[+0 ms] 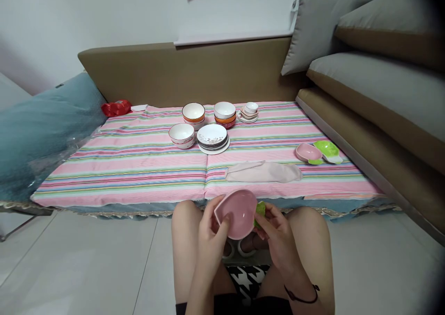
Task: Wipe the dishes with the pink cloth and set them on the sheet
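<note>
A pink bowl [239,213] with a pointed end and a green leaf-shaped handle [259,213] is held above my lap, its hollow turned toward me. My left hand [214,224] grips its left rim, thumb inside. On the other side, my right hand [273,224] pinches the green handle. Just beyond, a folded pale pink cloth [264,171] lies on the striped sheet. To the right sit a similar pink bowl [308,153] and a green bowl [327,150], side by side and touching.
On the striped sheet [139,166] stand a stack of plates [212,136], a white bowl [182,135], two bowl stacks [193,113] [225,113] and small dishes [249,112]. A red bundle [117,107] lies far left. Grey cushions [378,83] rise at the right.
</note>
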Available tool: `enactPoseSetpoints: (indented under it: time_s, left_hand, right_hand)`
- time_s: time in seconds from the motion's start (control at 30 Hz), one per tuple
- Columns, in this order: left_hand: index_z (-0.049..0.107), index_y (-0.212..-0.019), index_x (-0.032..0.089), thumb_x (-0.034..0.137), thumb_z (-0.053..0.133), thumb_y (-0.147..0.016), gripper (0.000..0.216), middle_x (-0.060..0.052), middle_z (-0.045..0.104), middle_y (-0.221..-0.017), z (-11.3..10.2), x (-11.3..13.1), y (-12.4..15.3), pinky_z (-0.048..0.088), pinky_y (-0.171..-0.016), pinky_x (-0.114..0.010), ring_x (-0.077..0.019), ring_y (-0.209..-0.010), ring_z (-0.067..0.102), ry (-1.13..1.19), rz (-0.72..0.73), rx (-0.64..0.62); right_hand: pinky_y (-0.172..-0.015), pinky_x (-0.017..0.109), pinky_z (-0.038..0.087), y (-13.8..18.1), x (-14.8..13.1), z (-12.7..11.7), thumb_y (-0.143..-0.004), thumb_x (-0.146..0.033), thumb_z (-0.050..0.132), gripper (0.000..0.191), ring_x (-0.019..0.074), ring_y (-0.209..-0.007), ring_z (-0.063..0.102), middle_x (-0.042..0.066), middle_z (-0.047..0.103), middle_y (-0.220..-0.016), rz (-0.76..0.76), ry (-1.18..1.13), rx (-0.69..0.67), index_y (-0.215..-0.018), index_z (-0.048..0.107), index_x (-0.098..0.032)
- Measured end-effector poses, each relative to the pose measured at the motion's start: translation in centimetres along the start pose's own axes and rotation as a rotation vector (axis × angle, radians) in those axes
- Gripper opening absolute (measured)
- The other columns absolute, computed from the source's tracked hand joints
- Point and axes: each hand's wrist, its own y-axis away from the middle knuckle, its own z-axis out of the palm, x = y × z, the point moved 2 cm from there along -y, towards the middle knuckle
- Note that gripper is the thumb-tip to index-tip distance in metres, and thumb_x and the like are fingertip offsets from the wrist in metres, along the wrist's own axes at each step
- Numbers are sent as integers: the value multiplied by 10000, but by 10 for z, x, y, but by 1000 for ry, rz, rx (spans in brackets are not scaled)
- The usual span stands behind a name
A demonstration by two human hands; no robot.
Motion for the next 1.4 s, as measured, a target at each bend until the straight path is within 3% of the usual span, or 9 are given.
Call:
enactPoseSetpoints:
  time_s: [0.2, 0.37, 0.57, 0.73, 0.87, 1.0, 1.23, 1.33, 1.4]
  left_hand:
    - [625, -1182, 274, 251, 619, -830, 353, -50, 645, -1195, 2, 3, 4, 467, -843, -298, -261, -1109, 566, -158, 63, -66]
    - [643, -1156, 268, 294, 638, -826, 331, -47, 662, -1156, 1, 6, 4, 455, -834, -287, -256, -1074, 577, -162, 51, -28]
    - [672, -1033, 215, 545, 547, -856, 395, -63, 666, -964, 0, 7, 3, 441, -754, -282, -247, -907, 589, -41, -2, 73]
    - [595, -1221, 234, 771, 398, -777, 725, -109, 569, -1259, 1, 0, 3, 425, -924, -337, -299, -1126, 528, 265, -14, -146]
    - [474, -1372, 262, 698, 702, -599, 916, -106, 471, -1393, -3, -9, -1, 350, -1047, -373, -337, -1309, 384, 365, -26, -363]
    - [409, -1405, 299, 540, 859, -488, 1049, -103, 440, -1429, -6, -18, -4, 315, -1079, -389, -334, -1315, 392, 383, -70, -413]
    - [452, -1378, 260, 612, 845, -433, 1082, -121, 502, -1376, -3, -24, -4, 363, -1042, -390, -353, -1282, 424, 450, -76, -318]
    - [498, -1344, 224, 663, 822, -423, 1070, -142, 534, -1329, 0, -17, -6, 420, -977, -413, -386, -1235, 459, 474, -21, -250]
    - [528, -1317, 187, 677, 816, -419, 1062, -168, 565, -1276, 0, -13, -6, 459, -918, -436, -411, -1175, 502, 470, 10, -205]
  right_hand:
    - [-449, 164, 335, 0, 3, -1, -700, -365, 779, 297, 72, -545, 425, -49, 473, -661, -53, 62, 2, -740, 537, -197]
    - [-442, 187, 347, -1, 4, -4, -746, -399, 737, 245, 80, -516, 446, -44, 530, -659, -48, 52, -43, -815, 599, -209]
    - [-353, 182, 297, 2, 3, -1, -726, -471, 733, 299, 80, -404, 449, -39, 537, -552, 98, -43, -111, -800, 636, -198]
    - [-359, 161, 279, 7, 2, 8, -671, -424, 789, 299, 49, -407, 395, -50, 510, -536, 212, -228, -130, -695, 605, -189]
    - [-394, 154, 321, 8, 1, 12, -646, -401, 814, 307, 46, -443, 424, -45, 535, -572, 225, -303, -111, -696, 604, -183]
    - [-340, 151, 239, 9, 0, 13, -690, -443, 778, 339, 48, -379, 410, -55, 499, -499, 197, -227, -145, -681, 561, -182]
    - [-368, 162, 293, 13, -1, 15, -811, -468, 661, 322, 59, -404, 450, -51, 508, -526, 113, -102, -236, -715, 537, -186]
    - [-456, 194, 384, 13, -2, 13, -864, -444, 601, 280, 86, -503, 514, -31, 545, -597, -23, 103, -234, -754, 570, -188]
    - [-569, 226, 449, 12, -5, 8, -879, -391, 595, 197, 115, -642, 573, -4, 602, -718, -204, 276, -126, -841, 614, -199]
